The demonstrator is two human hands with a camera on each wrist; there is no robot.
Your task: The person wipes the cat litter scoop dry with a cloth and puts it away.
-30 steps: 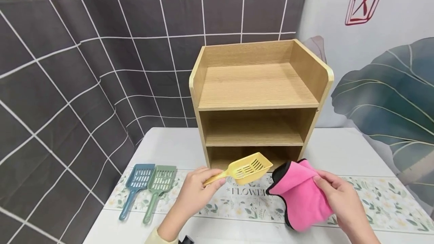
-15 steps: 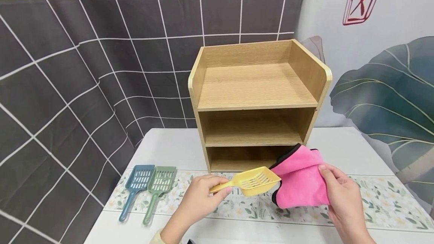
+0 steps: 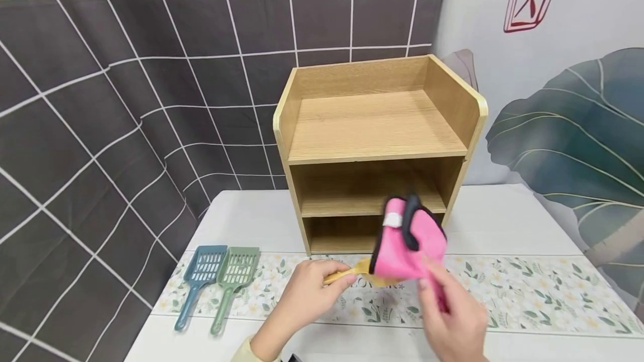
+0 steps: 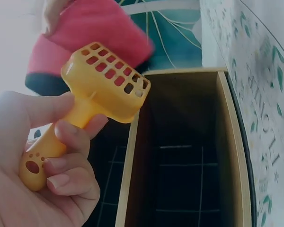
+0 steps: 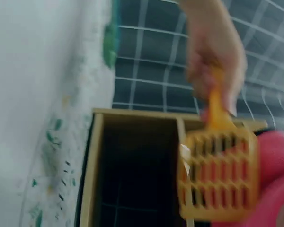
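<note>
My left hand (image 3: pixel 307 292) grips the handle of a yellow litter scoop (image 3: pixel 362 267) above the table. In the left wrist view, fingers and thumb wrap the scoop (image 4: pixel 80 113) below its slotted pan, and the handle end has a paw-print cutout. My right hand (image 3: pixel 455 317) pinches a pink cloth (image 3: pixel 394 253) with black edging, a white tag and a dark loop. The cloth overlaps the pan in the head view and hides most of it. In the right wrist view, pink cloth (image 5: pixel 277 149) shows beside and through the slots of the blurred scoop.
Behind the hands stands a wooden shelf unit (image 3: pixel 379 124) with two open compartments below its top. A blue litter scoop (image 3: pixel 188 300) and a green litter scoop (image 3: pixel 223 300) lie side by side on the left of the white table (image 3: pixel 246 211). A flower-patterned strip (image 3: pixel 533 289) crosses the table.
My right hand has brought the pink cloth left and across the yellow scoop's pan, turning it so the tag and loop show. My left hand has shifted slightly right with the scoop.
</note>
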